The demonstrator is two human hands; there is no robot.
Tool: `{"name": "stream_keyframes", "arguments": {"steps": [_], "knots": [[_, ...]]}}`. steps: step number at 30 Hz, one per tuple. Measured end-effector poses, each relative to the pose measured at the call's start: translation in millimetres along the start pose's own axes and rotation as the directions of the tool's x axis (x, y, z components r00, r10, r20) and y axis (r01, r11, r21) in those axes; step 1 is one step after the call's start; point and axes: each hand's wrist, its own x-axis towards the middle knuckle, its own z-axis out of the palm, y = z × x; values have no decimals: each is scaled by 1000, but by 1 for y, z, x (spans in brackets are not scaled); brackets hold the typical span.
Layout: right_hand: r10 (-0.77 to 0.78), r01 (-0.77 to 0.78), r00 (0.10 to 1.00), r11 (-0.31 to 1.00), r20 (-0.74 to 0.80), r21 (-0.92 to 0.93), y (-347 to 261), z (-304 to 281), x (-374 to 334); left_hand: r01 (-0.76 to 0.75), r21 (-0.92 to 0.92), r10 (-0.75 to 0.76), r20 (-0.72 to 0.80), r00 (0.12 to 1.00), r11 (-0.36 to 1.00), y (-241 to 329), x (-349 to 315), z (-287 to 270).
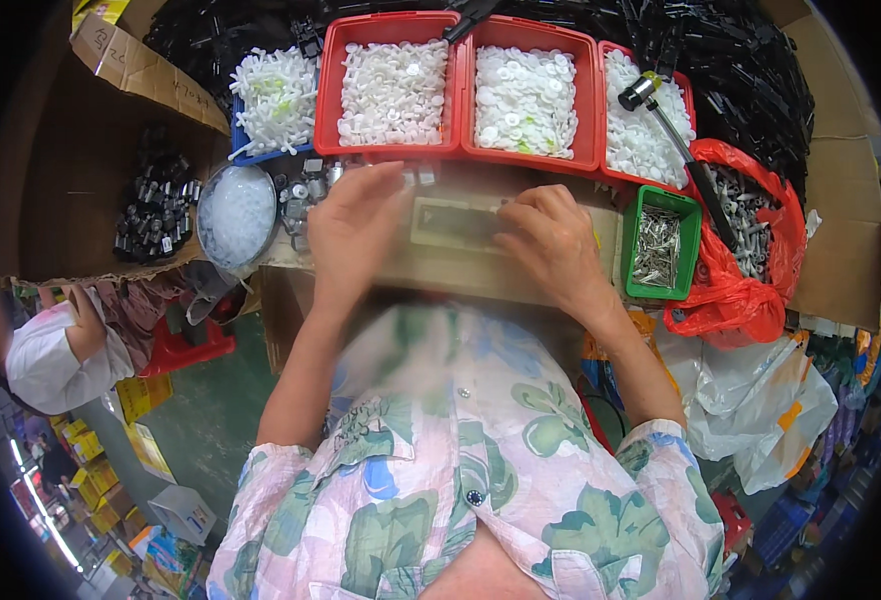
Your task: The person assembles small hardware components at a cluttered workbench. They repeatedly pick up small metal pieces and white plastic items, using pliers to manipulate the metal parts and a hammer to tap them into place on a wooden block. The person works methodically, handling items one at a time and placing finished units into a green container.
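My left hand (356,228) is smeared by motion over the left part of the work board (501,283), near some small silvery metal parts (301,200). Its fingers are too blurred to show any grip. My right hand (558,243) has its fingers curled together at the right end of a pale rectangular block (426,233) with a dark strip-like middle. Whatever lies between those fingertips is hidden. Just right of this hand stands a green tray (629,240) of thin silvery pins or screws (658,247).
Behind the board, red bins (469,150) and a blue bin (279,153) hold small white plastic parts. A hammer (696,170) leans over the right side, beside a red bag (726,320) of grey parts. A clear round tub (237,216) and a cardboard box (71,200) stand left.
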Motion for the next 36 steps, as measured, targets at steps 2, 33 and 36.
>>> {"name": "stream_keyframes", "arguments": {"steps": [2, 33, 36], "knots": [[-2, 2, 1000, 1000, 10, -16, -1, -1, 0, -33, -1, 33, 17, 999, 999, -4, 0, 0], [174, -298, 947, 792, -270, -533, 118, -115, 10, -742, 668, 357, 681, 640, 57, -42, -30, 30], [130, -301, 937, 772, -323, -560, 100, -115, 10, -756, 655, 377, 694, 613, 22, -44, -28, 29]]}}
